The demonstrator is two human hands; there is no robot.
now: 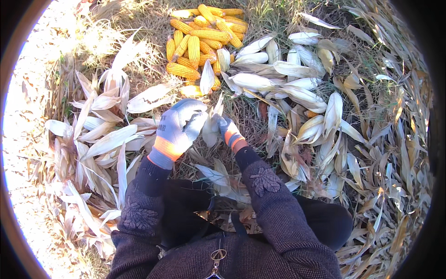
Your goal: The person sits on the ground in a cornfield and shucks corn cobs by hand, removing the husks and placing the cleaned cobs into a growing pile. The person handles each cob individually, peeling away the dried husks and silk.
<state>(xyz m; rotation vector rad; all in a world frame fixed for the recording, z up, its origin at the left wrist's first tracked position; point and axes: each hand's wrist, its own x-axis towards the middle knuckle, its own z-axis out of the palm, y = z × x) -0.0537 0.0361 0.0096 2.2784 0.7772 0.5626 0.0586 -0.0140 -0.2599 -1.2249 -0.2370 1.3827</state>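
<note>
My left hand (pixel 179 125), in a grey glove with an orange cuff, has its fingers curled at the middle of the view; what they hold, if anything, is hidden. My right hand (pixel 227 130), gloved the same way, is closed on a pale dry husk leaf (pixel 211 130) that stands between both hands. Just beyond them lies a pile of husked yellow corn cobs (pixel 193 51), with a loose white husk (pixel 207 76) on its near side.
Ears still in pale husks (pixel 304 100) lie heaped to the right of the cobs. Loose husks (pixel 107 139) pile at the left. Dry stalks and leaves (pixel 395 139) line the right edge. My folded legs (pixel 325 218) rest on the littered ground at the bottom.
</note>
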